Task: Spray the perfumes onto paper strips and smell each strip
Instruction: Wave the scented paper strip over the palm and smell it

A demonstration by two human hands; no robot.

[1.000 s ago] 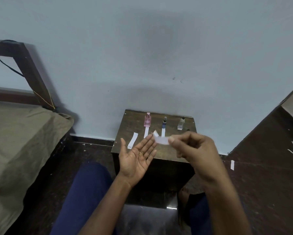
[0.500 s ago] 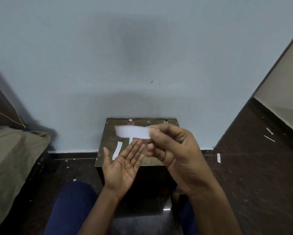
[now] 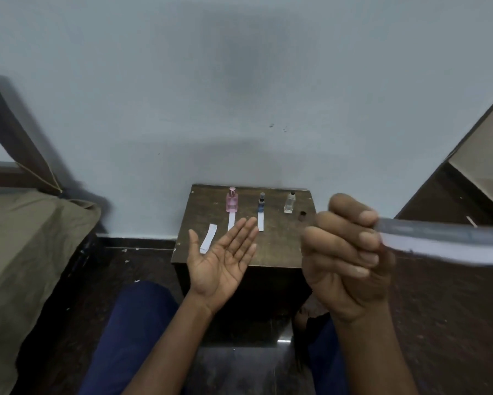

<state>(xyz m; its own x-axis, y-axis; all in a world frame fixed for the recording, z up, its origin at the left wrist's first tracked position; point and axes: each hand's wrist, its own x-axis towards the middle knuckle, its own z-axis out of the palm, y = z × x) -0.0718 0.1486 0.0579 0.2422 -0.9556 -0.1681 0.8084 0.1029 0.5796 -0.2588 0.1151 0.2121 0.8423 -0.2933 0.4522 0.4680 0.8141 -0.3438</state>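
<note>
The right hand (image 3: 345, 252) is raised close to the face, its grip clamped on one end of a paper strip (image 3: 445, 242) that runs off toward the right edge of view, blurred and large because it is so near; I judge this to be the smelling step for that strip. The left hand (image 3: 222, 258) hangs palm-up over the front of the small wooden counter (image 3: 282, 246), fingers straight and apart, holding nothing.

On the counter three bottles stand in a row near the wall: a pink bottle (image 3: 231, 200), a blue bottle (image 3: 261, 203) and a clear bottle (image 3: 290, 202); a strip (image 3: 231, 221) lies just in front of the pink one and another strip (image 3: 260, 220) just in front of the blue one; no strip lies before the clear bottle, so the raised strip is probably its match. A further spare strip (image 3: 208, 238) lies to the left, beside no bottle; a small dark cap-like object (image 3: 303, 214) sits near the clear bottle.

By my reckoning the work is well along; whether the lying strips are already sprayed and smelled I cannot tell; the strip in hand has yet to be set down.
</note>
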